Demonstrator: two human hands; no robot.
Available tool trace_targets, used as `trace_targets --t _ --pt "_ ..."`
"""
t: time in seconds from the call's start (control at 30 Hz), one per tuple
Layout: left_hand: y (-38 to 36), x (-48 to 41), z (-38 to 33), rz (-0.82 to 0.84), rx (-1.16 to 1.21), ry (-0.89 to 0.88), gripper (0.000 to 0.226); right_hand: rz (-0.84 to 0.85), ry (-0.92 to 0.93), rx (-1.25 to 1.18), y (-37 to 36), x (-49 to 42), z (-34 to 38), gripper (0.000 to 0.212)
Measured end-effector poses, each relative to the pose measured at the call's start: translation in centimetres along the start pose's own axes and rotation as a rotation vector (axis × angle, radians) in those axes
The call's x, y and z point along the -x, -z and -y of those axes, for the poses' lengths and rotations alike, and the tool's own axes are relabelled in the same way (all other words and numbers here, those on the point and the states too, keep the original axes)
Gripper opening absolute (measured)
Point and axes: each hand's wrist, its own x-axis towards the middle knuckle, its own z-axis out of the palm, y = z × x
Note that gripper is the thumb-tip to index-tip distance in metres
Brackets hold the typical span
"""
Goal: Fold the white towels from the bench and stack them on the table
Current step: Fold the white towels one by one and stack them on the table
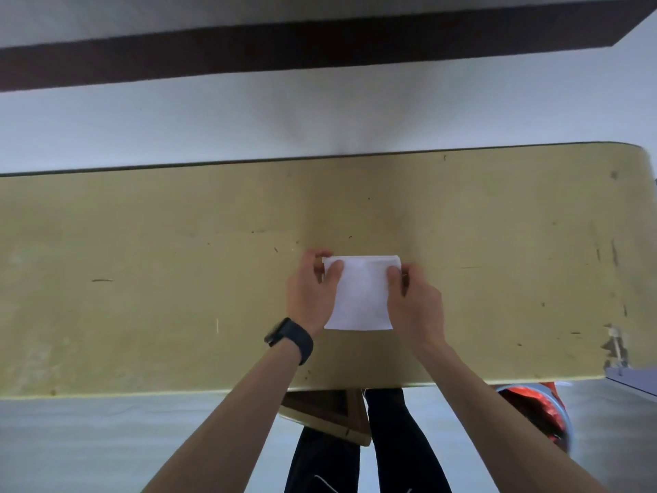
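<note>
With my left hand (313, 290) and right hand (414, 300) each pinching the folded white towel (359, 297) mid-frame, I'd lay it square on the table (142, 279) and press flat.

This looks like a plain, sparsely fitted workroom or institutional room, not a lived-in home, though its exact kind cannot be told. A worn yellowish table (142, 279), scuffed across its top and chipped near its near right corner, runs its far edge along a bare white wall (213, 119). A dark band (249, 51) crosses that wall, and the floor (106, 439) is smooth and grey.
</note>
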Motion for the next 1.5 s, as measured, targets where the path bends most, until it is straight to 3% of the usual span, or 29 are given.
trace_targets --t 0.3,0.57,0.67,0.77,0.87,1.03,1.1,1.3,1.43,1.5 --pt "-0.6 -0.2 -0.6 -0.055 -0.112 -0.078 0.005 -0.065 -0.027 0.116 -0.6 -0.7 0.3 0.031" --pt "-0.7 -1.0 -0.3 -0.07 -0.245 -0.139 0.015 -0.057 0.041 0.311 -0.5 -0.5 1.0 0.028" --pt "-0.3 -0.8 -0.4 -0.07 -0.351 -0.183 0.024 -0.053 0.038 0.402 -0.1 0.1 1.5 0.037" --pt "0.1 -0.2 0.1 -0.115 -0.507 -0.296 0.032 -0.111 0.051 0.49 0.8 1.2 1.4 0.051" --pt "-0.1 1.0 1.8 -0.163 -0.696 -0.52 0.04 -0.198 0.086 0.553 1.3 2.3 0.4 0.059" --pt "-2.3 1.6 4.0 -0.014 -0.81 -0.71 0.056 -0.243 0.532 0.534 -0.4 1.5 -2.0 0.047" --pt "-3.0 1.3 4.4 0.063 -0.84 -0.697 0.058 -0.161 0.611 0.603 -1.2 0.6 -3.2 0.055" --pt "-3.3 0.5 5.2 0.139 -0.872 -0.638 0.061 -0.057 0.568 0.672 -1.9 -0.7 -5.0 0.063" --pt "-2.7 1.0 4.6 0.098 -0.802 -0.708 0.057 -0.1 0.536 0.506 -1.4 0.3 -4.6 0.064" --pt "-2.2 1.9 3.3 -0.007 -0.671 -0.54 0.057 -0.193 0.449 0.367 -0.5 1.1 -3.9 0.065"
